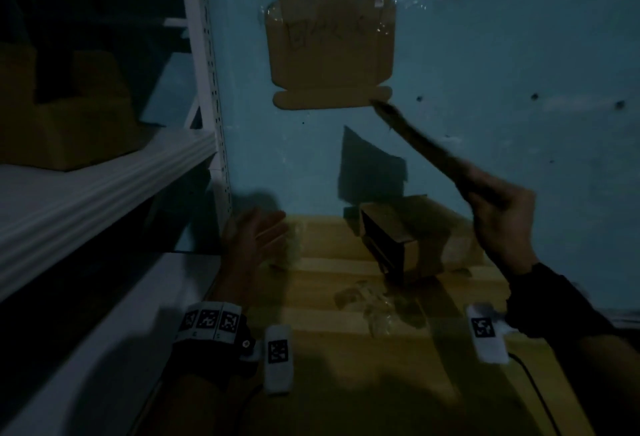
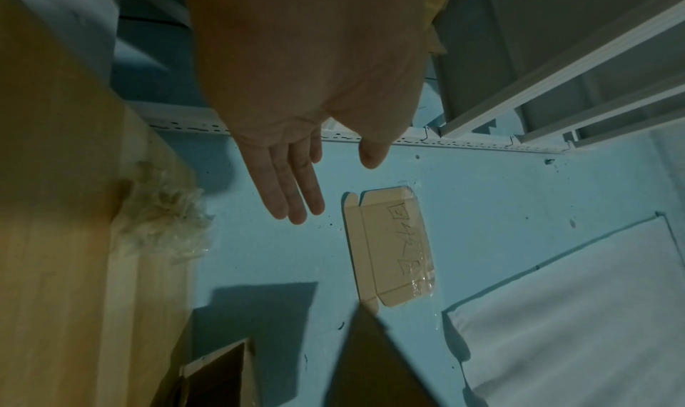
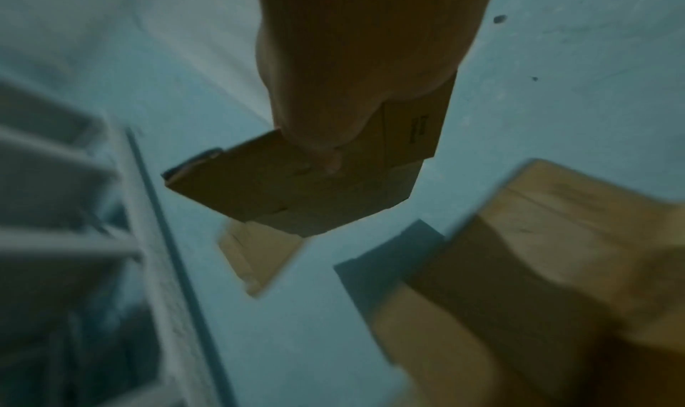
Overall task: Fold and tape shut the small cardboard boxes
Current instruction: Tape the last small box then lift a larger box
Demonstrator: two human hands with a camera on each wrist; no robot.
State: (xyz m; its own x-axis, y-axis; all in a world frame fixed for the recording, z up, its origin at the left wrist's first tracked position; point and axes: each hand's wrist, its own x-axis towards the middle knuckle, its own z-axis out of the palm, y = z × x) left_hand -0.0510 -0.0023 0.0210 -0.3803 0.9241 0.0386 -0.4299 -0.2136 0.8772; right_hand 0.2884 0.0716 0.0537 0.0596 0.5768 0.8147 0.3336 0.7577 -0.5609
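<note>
I am holding a flat, unfolded cardboard box blank (image 1: 420, 144) up in the air with my right hand (image 1: 504, 217), fingers and thumb clenched around its lower end, so it is slanting up toward the blue wall (image 1: 519, 141). My left hand (image 1: 252, 241) is hanging released over the left end of the wooden surface (image 1: 329, 349), fingers straight and holding nothing.

As I am judging it, I am only starting on this box: the blank is still flat, with no panel folded and no tape on it. One partly formed box (image 1: 398, 238) is sitting on the surface near the wall, its dark inside still showing, so it is looking open and untaped too. I cannot see a tape roll anywhere.

The cardboard is thin, brown, matte and creased along its fold lines. The surface is pale yellow wood in planks. Crumpled clear plastic (image 1: 374, 304) is lying on it, glossy and wrinkled. Another flattened blank (image 1: 332, 51) is stuck on the wall under shiny clear film.
</note>
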